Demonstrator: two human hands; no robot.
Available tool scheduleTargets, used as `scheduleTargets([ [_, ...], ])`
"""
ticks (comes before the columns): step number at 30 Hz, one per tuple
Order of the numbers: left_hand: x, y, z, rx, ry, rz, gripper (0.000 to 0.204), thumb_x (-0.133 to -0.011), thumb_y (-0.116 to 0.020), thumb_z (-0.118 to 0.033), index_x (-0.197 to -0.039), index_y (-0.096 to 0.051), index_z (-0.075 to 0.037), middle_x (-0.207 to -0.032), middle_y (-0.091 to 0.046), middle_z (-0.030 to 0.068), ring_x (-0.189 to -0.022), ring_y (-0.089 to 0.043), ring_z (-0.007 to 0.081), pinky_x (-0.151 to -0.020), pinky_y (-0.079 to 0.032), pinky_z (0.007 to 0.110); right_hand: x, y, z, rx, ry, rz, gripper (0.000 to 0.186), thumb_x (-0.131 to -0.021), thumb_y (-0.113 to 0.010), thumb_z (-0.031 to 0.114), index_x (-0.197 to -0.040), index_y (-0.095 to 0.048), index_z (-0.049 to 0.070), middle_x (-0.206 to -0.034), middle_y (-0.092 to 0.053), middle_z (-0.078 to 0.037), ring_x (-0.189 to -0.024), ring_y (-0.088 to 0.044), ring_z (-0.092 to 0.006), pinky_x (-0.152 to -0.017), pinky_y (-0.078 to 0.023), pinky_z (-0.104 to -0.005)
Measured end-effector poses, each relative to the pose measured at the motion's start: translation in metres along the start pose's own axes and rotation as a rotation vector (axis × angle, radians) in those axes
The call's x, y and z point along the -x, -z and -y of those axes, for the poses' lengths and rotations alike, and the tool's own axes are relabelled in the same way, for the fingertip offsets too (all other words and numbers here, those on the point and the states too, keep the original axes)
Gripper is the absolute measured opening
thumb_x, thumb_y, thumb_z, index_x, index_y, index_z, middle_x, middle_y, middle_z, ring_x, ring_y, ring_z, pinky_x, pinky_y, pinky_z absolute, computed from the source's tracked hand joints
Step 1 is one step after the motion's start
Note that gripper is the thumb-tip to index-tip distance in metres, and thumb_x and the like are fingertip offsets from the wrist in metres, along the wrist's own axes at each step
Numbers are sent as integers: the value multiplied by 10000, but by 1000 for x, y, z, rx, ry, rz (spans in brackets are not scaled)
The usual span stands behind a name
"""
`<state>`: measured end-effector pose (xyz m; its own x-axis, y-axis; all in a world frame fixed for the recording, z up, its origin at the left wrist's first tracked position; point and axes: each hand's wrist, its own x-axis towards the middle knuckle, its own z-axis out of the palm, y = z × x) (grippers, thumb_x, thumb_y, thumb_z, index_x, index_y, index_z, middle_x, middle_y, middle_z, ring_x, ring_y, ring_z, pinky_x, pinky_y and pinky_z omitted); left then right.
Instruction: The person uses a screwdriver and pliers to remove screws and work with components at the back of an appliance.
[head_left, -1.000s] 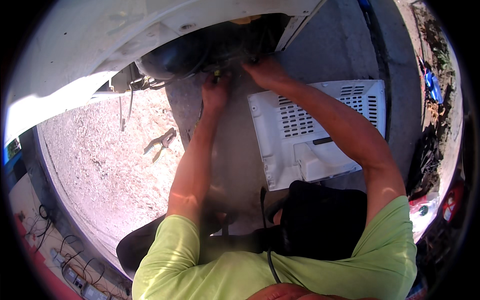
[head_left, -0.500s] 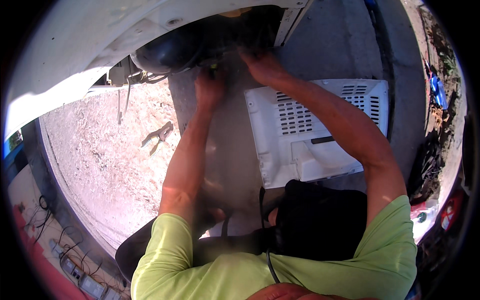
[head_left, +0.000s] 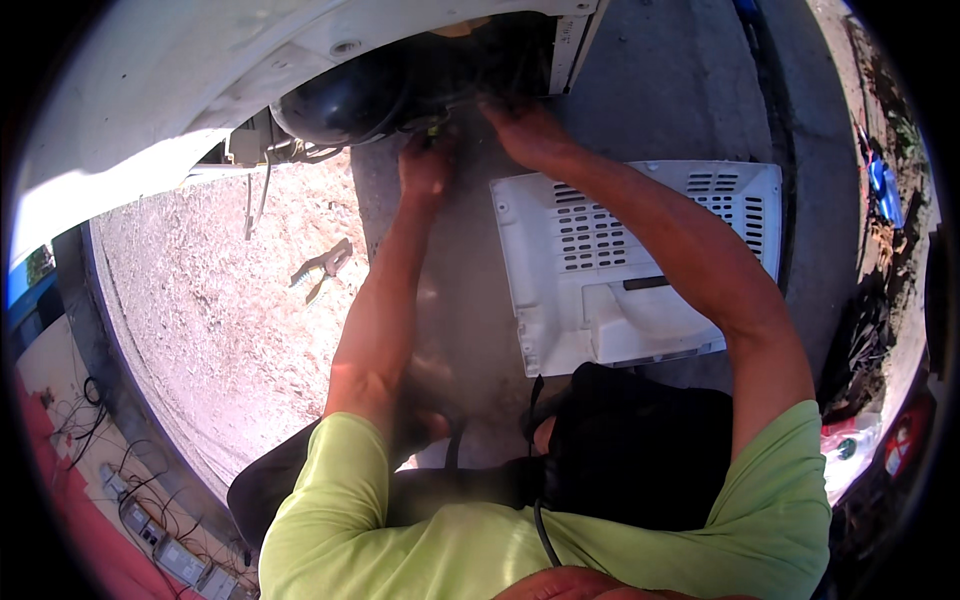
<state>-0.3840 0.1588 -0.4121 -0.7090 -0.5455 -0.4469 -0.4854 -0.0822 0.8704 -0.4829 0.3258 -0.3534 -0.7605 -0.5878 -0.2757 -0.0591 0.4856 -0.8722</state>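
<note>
A large white appliance cabinet leans over the top of the view, with a rounded black compressor in its dark opening. My left hand is closed just below the compressor, and a small yellow-green bit shows at its fingertips; what it belongs to I cannot make out. Beside it, my right hand reaches to the lower edge of the opening, its fingertips lost in shadow. Thin wires hang from a small box left of the compressor.
A white vented plastic panel lies on the ground under my right forearm. Pliers rest on the sunlit ground at left. Cables and small boxes lie at lower left. A blue object and a red-and-white package are at far right.
The view has shifted slightly, so the ground and pliers appear a little further right. Both hands stay at the compressor opening; the left one appears slightly turned.
</note>
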Motion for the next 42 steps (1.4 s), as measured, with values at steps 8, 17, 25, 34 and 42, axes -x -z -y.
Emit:
scheduleTargets([
  [8, 2, -4, -8, 341, 200, 69, 140, -948, -642, -243, -860, -605, -140, -579, -484, -37, -395, -398, 71, -335, -274, 226, -7, -9, -12, -50, 29, -60, 591, -985, -481, 497, -1302, -570, 5, -1179, -642, -268, -1056, -631, -391, -950, -472, -432],
  [17, -48, 3, 57, -141, -293, 158, 219, -981, -484, -226, -802, -579, -141, -607, -500, -14, -430, -445, 89, -354, -332, 243, -13, -14, -21, -14, -45, -59, 611, -982, -499, 506, -1286, -560, -21, -1006, -677, -207, -787, -660, -285, -806, -511, -417],
  [25, 0, -56, 11, -404, -236, -207, 444, -928, -602, -338, -1106, -663, 63, -775, -694, 131, -757, -656, 158, -667, -521, 362, -16, -11, -31, -13, 8, -63, 585, -982, -492, 512, -1209, -600, -16, -918, -683, -181, -791, -661, -286, -804, -508, -414],
  [34, 21, -73, -11, -262, -103, -408, 424, -838, -710, -338, -1055, -691, 27, -981, -707, 257, -973, -693, 402, -826, -532, 454, -13, -11, -25, -68, 19, -31, 562, -987, -486, 511, -1170, -610, -6, -876, -675, -149, -790, -646, -264, -781, -495, -414],
  [42, 22, -76, -8, -426, -152, -474, 462, -874, -663, -390, -1127, -653, -4, -1008, -698, 248, -987, -677, 410, -817, -539, 466, -16, -10, -25, -115, 66, -34, 558, -988, -500, 510, -1172, -607, -6, -858, -656, -123, -757, -621, -224, -744, -491, -384],
])
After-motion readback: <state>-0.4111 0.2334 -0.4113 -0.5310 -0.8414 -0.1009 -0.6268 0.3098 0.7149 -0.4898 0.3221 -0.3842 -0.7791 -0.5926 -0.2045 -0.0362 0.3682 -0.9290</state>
